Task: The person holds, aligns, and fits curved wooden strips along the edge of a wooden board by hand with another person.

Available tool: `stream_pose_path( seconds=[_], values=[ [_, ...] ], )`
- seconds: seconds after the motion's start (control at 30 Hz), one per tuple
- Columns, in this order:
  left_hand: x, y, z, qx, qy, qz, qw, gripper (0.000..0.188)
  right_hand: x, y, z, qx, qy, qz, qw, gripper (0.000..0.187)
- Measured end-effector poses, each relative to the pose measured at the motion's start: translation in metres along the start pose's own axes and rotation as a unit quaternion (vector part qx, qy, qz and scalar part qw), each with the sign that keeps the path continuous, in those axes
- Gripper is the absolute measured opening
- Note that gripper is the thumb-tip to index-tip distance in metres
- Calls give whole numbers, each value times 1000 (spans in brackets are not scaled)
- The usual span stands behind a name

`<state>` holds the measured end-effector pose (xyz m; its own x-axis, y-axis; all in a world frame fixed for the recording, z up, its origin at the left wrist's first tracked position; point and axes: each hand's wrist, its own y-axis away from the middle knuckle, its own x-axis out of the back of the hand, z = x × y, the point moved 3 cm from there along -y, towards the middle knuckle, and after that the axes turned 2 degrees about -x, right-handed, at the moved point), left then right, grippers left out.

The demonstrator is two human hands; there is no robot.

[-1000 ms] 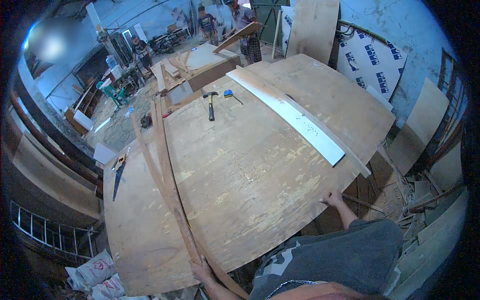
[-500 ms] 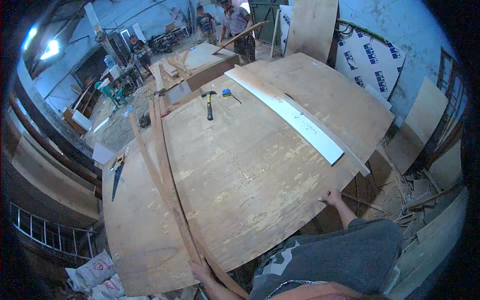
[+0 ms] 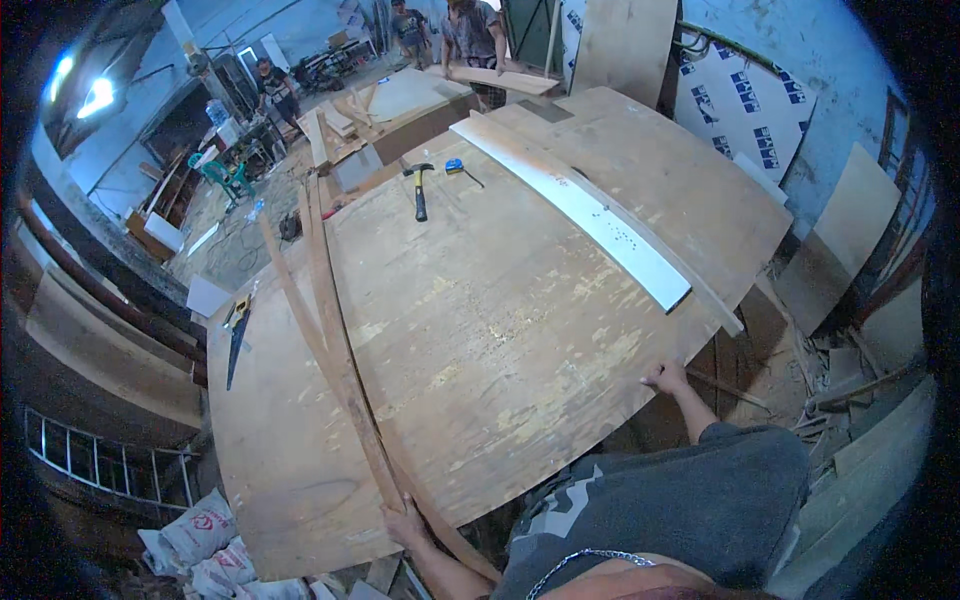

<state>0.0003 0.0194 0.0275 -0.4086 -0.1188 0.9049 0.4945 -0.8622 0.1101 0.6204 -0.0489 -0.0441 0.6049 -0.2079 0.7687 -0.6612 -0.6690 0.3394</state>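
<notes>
My left hand (image 3: 404, 524) is closed round the near end of a long wooden strip (image 3: 348, 385), which runs away from me across a large, worn plywood sheet (image 3: 480, 400). A second thin strip (image 3: 290, 290) crosses under it at a slant. At the sheet's near right edge, my right hand (image 3: 666, 377) grips the rim, its fingers partly hidden. A long white board (image 3: 600, 225) lies to the right, with a narrow wooden batten (image 3: 715, 305) along its far side. Farther off on the sheet are a claw hammer (image 3: 419, 195) and a blue tape measure (image 3: 455, 166).
A handsaw (image 3: 237, 340) lies at the sheet's left edge. Beyond stands a bench (image 3: 420, 95) with wood offcuts; a person there holds a board (image 3: 500, 79). White sacks (image 3: 200, 530) and a ladder (image 3: 110, 465) are at lower left. Scrap wood (image 3: 820, 400) lies at right.
My view has shifted slightly, while both hands keep their holds. Across the room, a person's board has gone from slanted to nearly level. Another person at the far left now stands more upright.
</notes>
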Motion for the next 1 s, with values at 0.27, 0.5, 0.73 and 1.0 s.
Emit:
stream_pose_path(
  seconds=[0.27,0.5,0.73,1.0],
  values=[
    [-16,-12,-14,3,-27,16,999,66,-5,-7,17,43,48,67,996,38],
    [-21,-11,-24,-18,-19,21,999,72,9,10,-15,35,69,40,996,41],
    [-3,12,13,-24,-78,81,993,64,3,3,0,-1,63,46,997,42],
    [-48,54,80,-262,-106,219,934,52,-12,7,1,29,-18,48,998,34]
  ],
)
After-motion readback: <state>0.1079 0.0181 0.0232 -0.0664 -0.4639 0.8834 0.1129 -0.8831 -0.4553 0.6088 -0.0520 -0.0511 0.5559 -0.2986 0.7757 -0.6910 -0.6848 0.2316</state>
